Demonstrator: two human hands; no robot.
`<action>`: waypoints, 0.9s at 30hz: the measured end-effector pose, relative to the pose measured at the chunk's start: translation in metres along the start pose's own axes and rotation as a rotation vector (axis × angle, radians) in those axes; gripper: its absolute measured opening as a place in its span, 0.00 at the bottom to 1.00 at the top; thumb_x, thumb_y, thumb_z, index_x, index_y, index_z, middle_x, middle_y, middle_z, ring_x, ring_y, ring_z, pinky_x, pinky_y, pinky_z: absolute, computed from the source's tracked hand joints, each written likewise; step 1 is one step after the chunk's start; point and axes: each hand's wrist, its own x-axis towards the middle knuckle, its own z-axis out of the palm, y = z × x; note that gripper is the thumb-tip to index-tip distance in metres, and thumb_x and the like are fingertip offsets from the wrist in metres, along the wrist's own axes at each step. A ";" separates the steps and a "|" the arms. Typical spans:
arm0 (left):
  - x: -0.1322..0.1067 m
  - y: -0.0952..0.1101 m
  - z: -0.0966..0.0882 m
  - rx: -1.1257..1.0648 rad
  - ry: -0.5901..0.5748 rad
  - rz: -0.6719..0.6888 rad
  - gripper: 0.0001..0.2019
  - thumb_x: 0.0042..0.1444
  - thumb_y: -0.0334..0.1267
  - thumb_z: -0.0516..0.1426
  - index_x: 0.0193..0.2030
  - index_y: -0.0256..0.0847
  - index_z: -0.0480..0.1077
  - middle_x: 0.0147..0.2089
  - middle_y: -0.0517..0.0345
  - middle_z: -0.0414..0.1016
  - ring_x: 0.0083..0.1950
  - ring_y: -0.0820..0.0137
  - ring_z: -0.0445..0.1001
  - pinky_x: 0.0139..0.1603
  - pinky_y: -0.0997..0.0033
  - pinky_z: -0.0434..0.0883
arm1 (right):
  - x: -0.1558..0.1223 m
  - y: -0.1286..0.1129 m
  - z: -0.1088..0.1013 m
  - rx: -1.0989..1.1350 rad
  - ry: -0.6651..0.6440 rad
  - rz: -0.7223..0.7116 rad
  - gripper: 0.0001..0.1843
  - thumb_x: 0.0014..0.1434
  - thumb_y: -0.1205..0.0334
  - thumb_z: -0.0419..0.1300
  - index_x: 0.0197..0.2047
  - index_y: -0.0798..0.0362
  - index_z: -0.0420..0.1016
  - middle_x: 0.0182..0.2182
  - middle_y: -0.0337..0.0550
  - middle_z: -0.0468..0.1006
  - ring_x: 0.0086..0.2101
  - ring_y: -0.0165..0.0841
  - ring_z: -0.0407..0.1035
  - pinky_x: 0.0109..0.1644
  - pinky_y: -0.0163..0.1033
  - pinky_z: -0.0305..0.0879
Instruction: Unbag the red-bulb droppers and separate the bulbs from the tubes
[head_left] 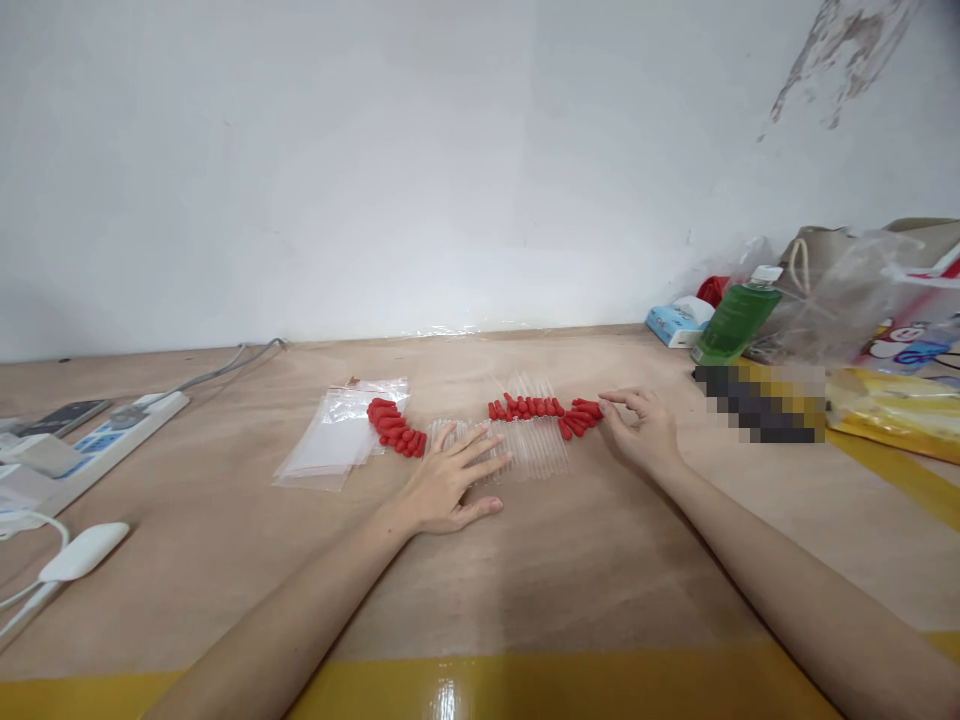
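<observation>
My left hand [454, 480] lies palm down with fingers spread over a row of thin clear tubes [536, 450]. Red rubber bulbs [394, 428] cap tubes at the left, beside those fingertips. More red bulbs [525, 406] form a row behind the clear tubes, so these look like droppers. At the right end of the tubes lies a small fan of red bulbs [576, 418]. My right hand [641, 430] pinches the end of one dropper's red bulb there, thumb and forefinger together. Parts of the tubes are hidden under my left hand.
Clear zip bags [330, 440] lie flat behind my left hand. A power strip [112, 445] with plugs and cables is at the left. On the right stand a green bottle [739, 318] and a blue tissue pack [675, 325], near plastic bags [832, 290] and a yellow packet [900, 410].
</observation>
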 end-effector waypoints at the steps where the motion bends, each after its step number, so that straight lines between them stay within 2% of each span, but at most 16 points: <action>1: 0.000 -0.001 0.001 0.005 0.005 -0.008 0.26 0.57 0.52 0.48 0.61 0.49 0.54 0.63 0.55 0.56 0.65 0.60 0.49 0.62 0.47 0.40 | 0.000 -0.006 0.000 -0.027 0.015 -0.012 0.11 0.53 0.55 0.54 0.33 0.50 0.76 0.31 0.42 0.76 0.35 0.34 0.66 0.42 0.41 0.53; 4: -0.001 -0.006 0.006 0.039 0.071 -0.062 0.22 0.59 0.50 0.47 0.59 0.48 0.58 0.61 0.55 0.60 0.64 0.61 0.53 0.62 0.48 0.42 | 0.001 -0.030 0.001 -0.108 -0.015 -0.057 0.10 0.54 0.56 0.55 0.31 0.49 0.76 0.28 0.40 0.75 0.34 0.34 0.65 0.42 0.42 0.48; 7: -0.003 -0.012 0.012 0.086 0.178 -0.124 0.20 0.58 0.49 0.49 0.56 0.48 0.62 0.57 0.55 0.65 0.61 0.61 0.58 0.60 0.49 0.45 | 0.004 -0.056 0.009 -0.127 -0.177 -0.119 0.10 0.55 0.57 0.54 0.31 0.48 0.76 0.27 0.39 0.75 0.33 0.32 0.64 0.42 0.43 0.44; 10: -0.005 -0.014 0.015 0.134 0.311 -0.193 0.17 0.58 0.47 0.50 0.52 0.47 0.65 0.52 0.55 0.70 0.56 0.61 0.63 0.60 0.49 0.47 | 0.011 -0.078 0.027 -0.171 -0.292 -0.119 0.12 0.55 0.55 0.53 0.30 0.48 0.76 0.28 0.40 0.75 0.35 0.33 0.63 0.41 0.43 0.43; 13: -0.008 -0.012 0.015 0.124 0.387 -0.244 0.14 0.59 0.42 0.49 0.50 0.45 0.67 0.49 0.55 0.72 0.54 0.62 0.65 0.59 0.50 0.49 | 0.020 -0.091 0.050 -0.235 -0.352 -0.085 0.13 0.55 0.53 0.52 0.31 0.47 0.76 0.32 0.42 0.75 0.37 0.36 0.62 0.40 0.44 0.43; 16: -0.011 -0.010 0.013 0.090 0.420 -0.271 0.13 0.60 0.39 0.48 0.49 0.43 0.68 0.48 0.54 0.72 0.53 0.63 0.64 0.58 0.52 0.52 | 0.026 -0.099 0.068 -0.314 -0.399 -0.029 0.14 0.55 0.54 0.51 0.30 0.49 0.76 0.35 0.45 0.74 0.39 0.38 0.60 0.40 0.44 0.44; 20: -0.012 -0.009 0.011 0.073 0.429 -0.286 0.13 0.59 0.38 0.48 0.48 0.44 0.68 0.47 0.54 0.71 0.52 0.64 0.64 0.58 0.53 0.52 | 0.029 -0.107 0.078 -0.361 -0.442 -0.015 0.14 0.54 0.59 0.51 0.27 0.53 0.75 0.34 0.49 0.74 0.40 0.40 0.60 0.40 0.45 0.45; 23: -0.011 -0.008 0.011 0.066 0.430 -0.288 0.12 0.59 0.38 0.49 0.47 0.43 0.69 0.46 0.54 0.71 0.51 0.64 0.65 0.58 0.52 0.52 | 0.030 -0.113 0.078 -0.340 -0.429 0.017 0.12 0.55 0.63 0.50 0.28 0.55 0.74 0.35 0.51 0.74 0.41 0.42 0.61 0.41 0.46 0.45; 27: -0.013 -0.005 0.012 0.038 0.433 -0.281 0.14 0.58 0.37 0.50 0.50 0.42 0.66 0.47 0.52 0.70 0.52 0.64 0.64 0.58 0.53 0.54 | 0.033 -0.115 0.066 -0.250 -0.397 0.174 0.14 0.59 0.62 0.45 0.35 0.54 0.72 0.31 0.48 0.76 0.38 0.40 0.65 0.43 0.47 0.47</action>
